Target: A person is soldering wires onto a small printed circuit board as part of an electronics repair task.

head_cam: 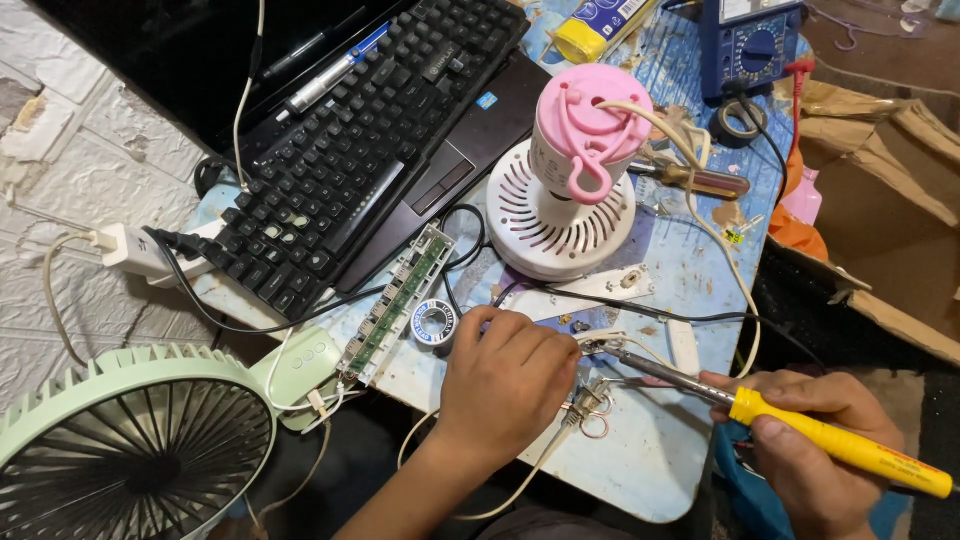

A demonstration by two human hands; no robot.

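Observation:
My right hand grips a soldering iron with a yellow handle; its metal tip reaches left to a small white part with wires. My left hand rests palm-down on the worn blue table, fingers curled over that small part and pinching a thin cream wire beside the tip. A small metal clip with rings lies just right of my left hand. A spool of solder sits just left of my fingers.
A white and pink lamp-like device stands behind the hands. A long green circuit strip, black keyboard on a laptop, green fan, blue multimeter, screwdriver and yellow glue tube crowd the table.

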